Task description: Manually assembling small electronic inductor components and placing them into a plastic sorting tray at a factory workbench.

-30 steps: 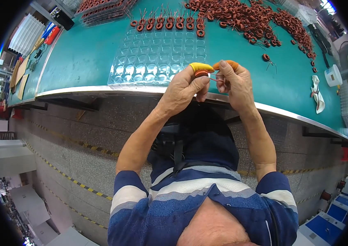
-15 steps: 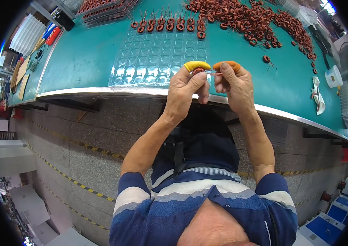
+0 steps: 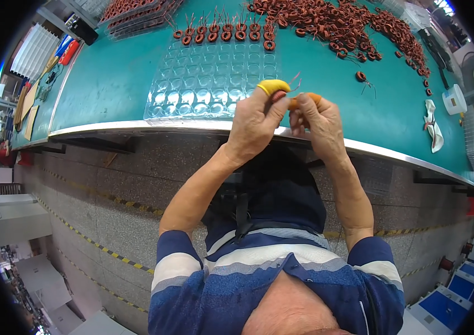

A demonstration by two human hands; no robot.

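Note:
My left hand [image 3: 255, 124] pinches a copper-wound ring coil [image 3: 278, 96] between its thumb and its index finger, which wears a yellow finger cot. Thin reddish wire leads [image 3: 297, 82] rise from the coil and stand up past the fingertips. Close against its right side, my right hand [image 3: 322, 121] is closed, thumb pressed to an index finger in an orange finger cot; what lies between those fingertips is hidden. Both hands are above the table's front edge. Just beyond them lies a clear plastic tray [image 3: 192, 84] with round pockets, its far rows holding several similar coils [image 3: 227, 36].
A large heap of coils [image 3: 326, 25] covers the far right of the green table [image 3: 114, 72]. One loose coil [image 3: 361, 75] lies nearer. At right are a white tub [image 3: 454, 99] and a white cloth [image 3: 433, 127]. Filled trays [image 3: 136, 19] are stacked at the far left.
The coil has tilted in my left hand, and its leads now point up instead of lying across toward my right hand. My right fingertips have moved slightly left, against the coil.

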